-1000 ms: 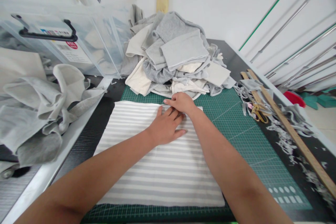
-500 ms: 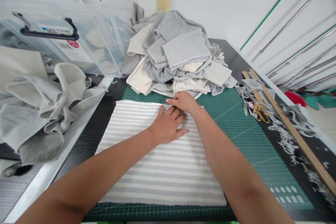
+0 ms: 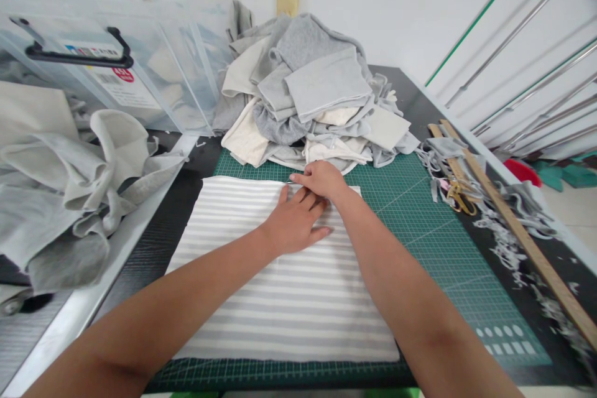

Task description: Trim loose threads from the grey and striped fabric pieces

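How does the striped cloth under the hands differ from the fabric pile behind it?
The striped cloth lies flat in a spread sheet on the cutting mat; the fabric pile is heaped and crumpled. The cloth has grey and white bands; the pile's pieces are plain grey or cream. Both rest on the mat.

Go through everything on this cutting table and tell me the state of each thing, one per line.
striped fabric: spread flat on the mat
left hand: palm down, pressing the fabric
right hand: fingers pinched at the fabric's far edge
cutting mat: lying flat, partly covered
pile of cloth pieces: heaped, unsorted
scissors: lying among scraps, apparently closed
wooden rulers: lying along the table edge
plastic bin: lid shut
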`<state>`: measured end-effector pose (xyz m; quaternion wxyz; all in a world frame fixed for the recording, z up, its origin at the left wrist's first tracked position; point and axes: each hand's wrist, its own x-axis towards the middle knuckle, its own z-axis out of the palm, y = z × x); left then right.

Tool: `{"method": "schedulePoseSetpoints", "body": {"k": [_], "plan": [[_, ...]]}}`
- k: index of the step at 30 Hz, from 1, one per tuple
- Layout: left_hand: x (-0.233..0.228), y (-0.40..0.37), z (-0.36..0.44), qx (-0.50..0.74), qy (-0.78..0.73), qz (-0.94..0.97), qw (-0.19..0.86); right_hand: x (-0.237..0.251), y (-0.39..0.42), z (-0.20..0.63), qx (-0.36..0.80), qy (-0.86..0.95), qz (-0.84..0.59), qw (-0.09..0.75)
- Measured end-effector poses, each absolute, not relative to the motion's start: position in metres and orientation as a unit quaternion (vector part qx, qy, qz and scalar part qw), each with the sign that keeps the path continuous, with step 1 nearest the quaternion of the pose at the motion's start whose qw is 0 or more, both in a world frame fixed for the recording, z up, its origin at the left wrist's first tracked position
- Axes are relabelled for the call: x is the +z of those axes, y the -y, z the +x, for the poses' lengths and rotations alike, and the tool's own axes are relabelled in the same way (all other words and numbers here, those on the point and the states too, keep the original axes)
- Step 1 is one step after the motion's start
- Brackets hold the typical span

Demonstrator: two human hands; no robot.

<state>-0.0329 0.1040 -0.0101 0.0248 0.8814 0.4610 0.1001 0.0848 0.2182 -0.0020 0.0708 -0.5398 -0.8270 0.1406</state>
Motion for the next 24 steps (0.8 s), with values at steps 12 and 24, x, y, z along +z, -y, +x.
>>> {"method": "schedulePoseSetpoints", "body": {"k": [12, 24], "plan": [[-0.0094, -0.1027, -0.0323, 0.093, -0.462, 0.882, 0.023, -0.0022, -0.2159, 0.0804, 0.115, 0.818, -0.561, 0.053], [-0.0115, -0.1005, -0.0312, 0.092, -0.480, 0.872, 0.022, -0.0012, -0.2165, 0.0812, 0.126, 0.827, -0.545, 0.056]]}}
